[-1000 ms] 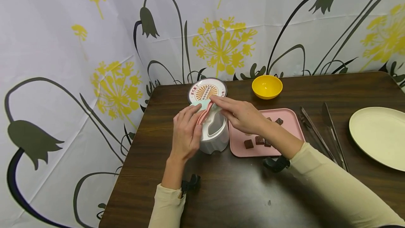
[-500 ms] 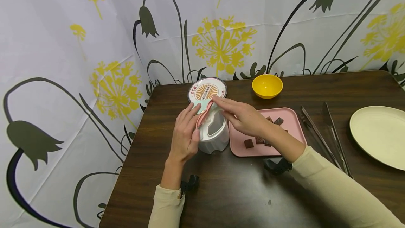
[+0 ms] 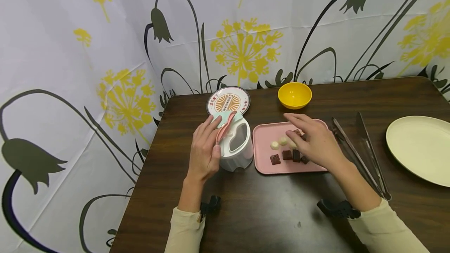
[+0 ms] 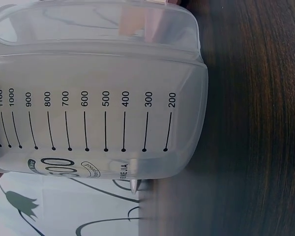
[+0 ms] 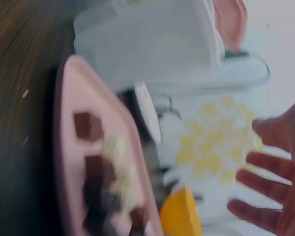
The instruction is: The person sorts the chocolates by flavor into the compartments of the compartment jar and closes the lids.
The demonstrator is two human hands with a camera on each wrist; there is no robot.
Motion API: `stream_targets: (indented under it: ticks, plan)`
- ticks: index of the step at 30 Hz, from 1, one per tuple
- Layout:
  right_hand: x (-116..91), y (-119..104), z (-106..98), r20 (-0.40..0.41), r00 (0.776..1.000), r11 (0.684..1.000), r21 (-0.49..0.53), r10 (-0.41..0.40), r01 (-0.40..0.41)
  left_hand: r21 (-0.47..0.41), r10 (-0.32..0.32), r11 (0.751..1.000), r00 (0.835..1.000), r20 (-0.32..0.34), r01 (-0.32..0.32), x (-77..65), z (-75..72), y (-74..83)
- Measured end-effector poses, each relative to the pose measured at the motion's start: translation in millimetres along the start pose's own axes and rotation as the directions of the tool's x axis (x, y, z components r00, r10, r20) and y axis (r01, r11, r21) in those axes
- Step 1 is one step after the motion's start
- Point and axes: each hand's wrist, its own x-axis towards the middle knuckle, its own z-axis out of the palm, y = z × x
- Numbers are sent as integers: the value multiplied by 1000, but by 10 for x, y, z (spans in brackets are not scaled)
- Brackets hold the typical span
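Note:
A whitish plastic storage container (image 3: 236, 155) stands left of the pink tray, its lid raised as a pink and mint flap (image 3: 225, 129) above an opening in the top. My left hand (image 3: 204, 153) holds the container's top by that flap, thumb near the rim and fingers over the mint side. Black volume marks run along the container wall (image 4: 98, 73) in the left wrist view. Over the pink tray (image 3: 260, 163) hovers my right hand (image 3: 318, 143), fingers spread and holding nothing. Beneath it lie dark chocolates (image 3: 275, 159) and white round pieces (image 3: 274, 145), partly hidden by the hand.
Behind the container is a round patterned plate (image 3: 228, 98); a yellow bowl (image 3: 294, 95) sits at the back. Metal tongs (image 3: 372, 151) lie right of the tray, beside a large cream plate (image 3: 422, 149). A flowered cloth (image 3: 246, 7) hangs behind the table.
My right hand has left the container's lid and moved right, over the tray, opening its fingers. My left hand stays at the flap.

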Motion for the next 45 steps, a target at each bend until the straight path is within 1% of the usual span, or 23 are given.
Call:
stream_targets:
  ticks: [2, 3, 5, 7, 9, 12, 15, 19, 23, 25, 28, 33, 40, 45]
  plan:
    - [-155, 107, -66, -57, 994, 993, -75, 90, -94, 1, 0, 1000, 1000, -7, 0, -5, -3, 1]
    - [-233, 158, -100, -82, 987, 983, -105, 140, -148, 1, 0, 1000, 1000, -11, 0, -6, -4, 1]
    - [-392, 259, -175, -122, 965, 957, -145, 233, -250, 3, 1, 1000, 1000, -17, -1, -6, -6, 1]
    - [-537, 362, -237, -156, 938, 927, -166, 311, -335, 7, 4, 1000, 1000, -22, -4, -8, -6, -2]
    - [-663, 462, -286, -190, 912, 901, -173, 365, -397, 10, 5, 1000, 1000, -27, -5, -11, -6, -5]
    - [-805, 599, -345, -213, 878, 868, -175, 428, -465, 12, 7, 1000, 999, -34, -7, -18, -1, -16]
    - [-902, 705, -387, -201, 844, 830, -175, 497, -530, 10, 9, 1000, 999, -34, -9, -15, -1, -15]
    - [-995, 811, -403, -153, 799, 775, -194, 582, -602, 7, 15, 1000, 1000, -27, -14, -8, 1, -3]
    - [-1057, 881, -390, -104, 759, 731, -214, 643, -649, 4, 17, 1000, 999, -28, -17, -9, 7, -2]
    - [-1071, 907, -376, -93, 740, 711, -218, 667, -668, 2, 18, 1000, 999, -32, -18, -10, 7, -3]
    - [-1075, 925, -347, -109, 728, 696, -225, 677, -682, 2, 21, 1000, 999, -33, -21, -8, 4, 0]
    - [-1086, 946, -321, -135, 726, 691, -233, 674, -685, 1, 24, 1000, 999, -35, -24, -8, 6, 6]
    - [-1093, 974, -285, -158, 728, 691, -233, 667, -684, 1, 23, 1000, 999, -40, -23, -14, 12, 1]
    - [-1094, 975, -288, -152, 712, 680, -213, 686, -701, 0, 28, 1000, 999, -40, -28, -18, 18, -12]
